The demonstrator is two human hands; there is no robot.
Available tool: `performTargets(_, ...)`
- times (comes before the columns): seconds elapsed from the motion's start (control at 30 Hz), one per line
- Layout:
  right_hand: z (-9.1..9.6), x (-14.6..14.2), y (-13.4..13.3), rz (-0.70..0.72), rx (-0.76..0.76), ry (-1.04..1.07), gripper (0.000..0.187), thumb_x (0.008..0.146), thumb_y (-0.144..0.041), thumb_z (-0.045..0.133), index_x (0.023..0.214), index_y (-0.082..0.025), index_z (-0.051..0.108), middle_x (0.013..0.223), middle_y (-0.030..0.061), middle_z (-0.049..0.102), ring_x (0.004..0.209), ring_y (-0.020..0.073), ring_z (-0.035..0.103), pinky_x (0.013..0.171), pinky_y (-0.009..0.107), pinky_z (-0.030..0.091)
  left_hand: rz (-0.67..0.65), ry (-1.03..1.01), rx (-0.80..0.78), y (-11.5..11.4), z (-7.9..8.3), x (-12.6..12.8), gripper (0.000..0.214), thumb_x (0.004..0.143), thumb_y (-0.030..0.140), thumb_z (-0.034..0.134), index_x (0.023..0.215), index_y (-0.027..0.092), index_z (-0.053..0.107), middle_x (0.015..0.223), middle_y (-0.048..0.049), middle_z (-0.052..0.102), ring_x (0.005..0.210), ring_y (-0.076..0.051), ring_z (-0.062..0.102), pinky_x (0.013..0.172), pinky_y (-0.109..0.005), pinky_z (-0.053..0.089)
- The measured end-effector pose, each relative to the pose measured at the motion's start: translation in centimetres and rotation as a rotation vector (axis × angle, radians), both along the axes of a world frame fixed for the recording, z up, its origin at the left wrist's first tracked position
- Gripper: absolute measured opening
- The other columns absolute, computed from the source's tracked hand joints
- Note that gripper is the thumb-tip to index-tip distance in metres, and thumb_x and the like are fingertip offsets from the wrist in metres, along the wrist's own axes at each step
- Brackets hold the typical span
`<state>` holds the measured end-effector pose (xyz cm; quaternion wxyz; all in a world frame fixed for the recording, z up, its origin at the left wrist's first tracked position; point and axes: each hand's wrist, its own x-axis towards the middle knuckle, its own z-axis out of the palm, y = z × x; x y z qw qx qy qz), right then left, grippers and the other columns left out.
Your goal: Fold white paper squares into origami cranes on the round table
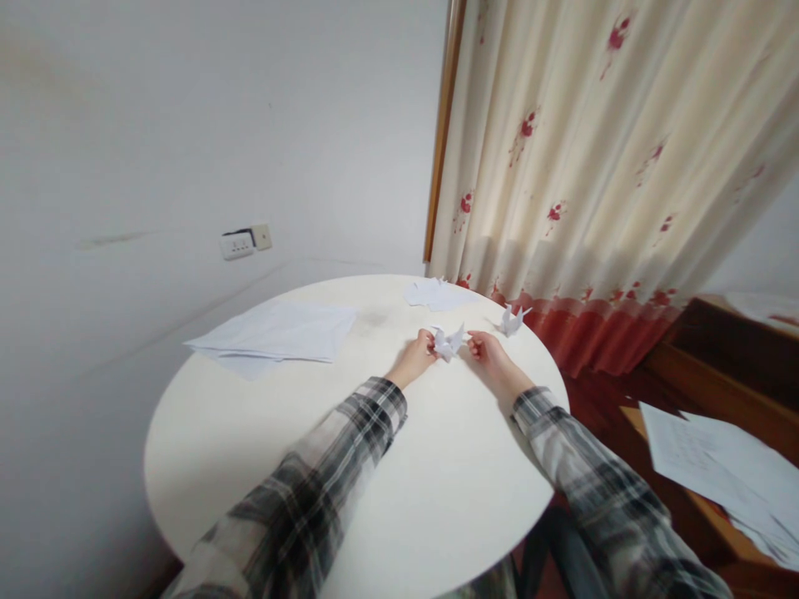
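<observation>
A small white folded paper crane (449, 343) is between my two hands, just above or on the round white table (374, 466). My left hand (417, 356) is closed, pinching the crane's left side. On the other side, my right hand (492, 358) has its fingers curled in a pinch at the crane's right tip. The fingertips are small in view, and part of the crane's left edge is hidden behind them. Another paper crane (513, 321) stands to the right, beyond my right hand.
A stack of white paper sheets (284, 329) lies at the table's left. More folded white paper (437, 294) rests near the far edge. Behind are a wall with a socket (238, 245) and a flowered curtain (562, 166). Printed sheets (724, 466) lie on wooden furniture at lower right.
</observation>
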<state>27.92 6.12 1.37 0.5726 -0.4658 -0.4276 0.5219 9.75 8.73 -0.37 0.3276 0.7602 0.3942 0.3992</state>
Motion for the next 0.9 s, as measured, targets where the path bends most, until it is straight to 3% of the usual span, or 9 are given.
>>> performTargets(0.13,-0.2,0.1,-0.6,-0.06,0.033,-0.1,0.01,0.06,-0.022,0.053,0.063,-0.018,0.044,0.045,-0.0062,0.041,0.041,0.007,0.034,0.041,0.022,0.022,-0.019,0.013,0.02,0.1,-0.1,0.1,0.04,0.063,0.005,0.061,0.094,0.017,0.038,0.084,-0.0029,0.061,0.077,-0.013,0.06,0.071,-0.027,0.046)
performTargets(0.27,-0.6,-0.1,-0.9,0.007,0.182,-0.365,0.027,0.055,-0.021,0.059,0.08,-0.017,0.049,0.053,-0.0077,0.048,0.045,0.0068,0.038,0.046,0.02,0.026,-0.023,-0.014,-0.003,0.1,0.1,-0.1,0.047,0.063,-0.002,0.054,0.103,0.017,0.037,0.089,-0.0033,0.061,0.08,-0.012,0.059,0.073,-0.026,0.047)
performTargets(0.4,-1.0,-0.6,-1.0,0.006,0.292,-0.622,0.02,0.059,-0.027,0.059,0.074,-0.016,0.053,0.056,-0.0052,0.05,0.052,0.0085,0.041,0.051,0.021,0.03,0.027,-0.038,-0.023,-0.2,0.5,-0.8,0.048,0.065,-0.003,0.05,0.107,0.016,0.039,0.091,-0.0057,0.061,0.082,-0.012,0.06,0.078,-0.029,0.047)
performTargets(0.6,-0.3,-1.2,-2.3,-0.034,0.354,-0.736,0.02,0.063,-0.033,0.058,0.074,-0.017,0.051,0.057,-0.0054,0.049,0.053,0.0094,0.042,0.053,0.022,0.032,0.104,-0.027,-0.032,0.0,0.6,-3.1,0.047,0.066,-0.002,0.047,0.108,0.016,0.042,0.091,-0.0049,0.063,0.084,-0.012,0.059,0.08,-0.029,0.047)
performTargets(0.73,-0.5,-1.2,-2.4,-0.159,0.405,-0.797,0.019,0.067,-0.037,0.055,0.072,-0.018,0.052,0.053,-0.0049,0.047,0.051,0.0106,0.042,0.052,0.022,0.031,0.136,-0.013,0.004,0.6,0.1,-4.5,0.041,0.07,0.004,0.046,0.109,0.016,0.042,0.091,-0.0051,0.063,0.084,-0.013,0.06,0.08,-0.029,0.047)
performTargets(0.9,-1.1,0.3,-1.4,-0.349,0.35,-0.818,0.017,0.068,-0.035,0.052,0.066,-0.019,0.052,0.052,-0.0027,0.05,0.051,0.0126,0.044,0.051,0.023,0.031,0.193,-0.009,0.015,0.8,0.2,-6.0,0.038,0.069,0.006,0.047,0.106,0.016,0.044,0.089,-0.0049,0.064,0.082,-0.013,0.061,0.079,-0.03,0.047)
